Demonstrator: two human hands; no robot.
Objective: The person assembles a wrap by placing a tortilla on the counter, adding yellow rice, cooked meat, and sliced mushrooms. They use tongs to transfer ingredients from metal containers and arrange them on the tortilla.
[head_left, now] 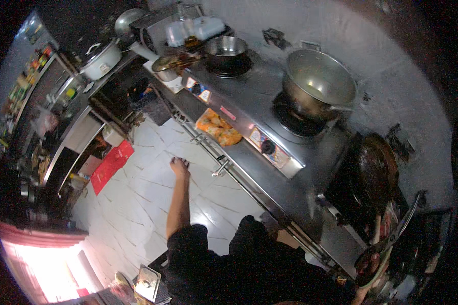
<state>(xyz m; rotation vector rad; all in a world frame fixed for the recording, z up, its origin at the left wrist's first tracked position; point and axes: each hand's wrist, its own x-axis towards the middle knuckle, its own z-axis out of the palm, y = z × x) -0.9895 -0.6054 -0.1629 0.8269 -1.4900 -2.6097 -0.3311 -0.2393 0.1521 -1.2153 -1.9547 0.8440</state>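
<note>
My left hand [179, 165] hangs over the tiled floor with nothing visible in it, its fingers loosely bent and a little apart. It is nearest to the metal rail [220, 163] along the stove's front. At the lower right, my right hand [367, 277] reaches in among long-handled utensils. A metal utensil with a long handle [408, 216] lies against or close to it. Shadow and blur hide those fingers, so their grip cannot be made out. An orange and white folded cloth [219, 127] rests on the stove's front ledge.
A large metal wok-like pot [320, 84] stands on the near burner of the steel stove [262, 94]; a smaller pan [226, 48] is on the far one. A dark wok [374, 168] leans at right. A white rice cooker [102, 61] and shelves line the left. Red box [112, 165] sits low.
</note>
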